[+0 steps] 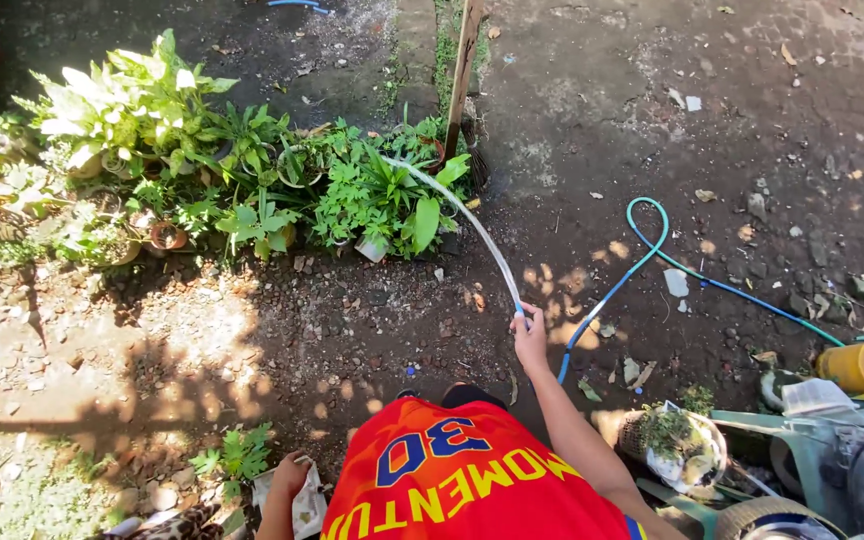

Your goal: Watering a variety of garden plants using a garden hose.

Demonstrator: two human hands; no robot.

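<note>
one blue-green hose [652, 255] lay looped over the dark, damp ground, its end gripped in the right hand [529, 338], whose fingers were closed around the nozzle end. a thin arc of water [472, 225] ran from that hand up to the potted green plants [372, 195] clustered just beside a wooden post [462, 70]. the left hand [290, 478] hung low by the red shirt [462, 480], fingers closed on a white cloth [307, 510]. a yellow bucket [862, 365] lay tipped at the right edge.
</note>
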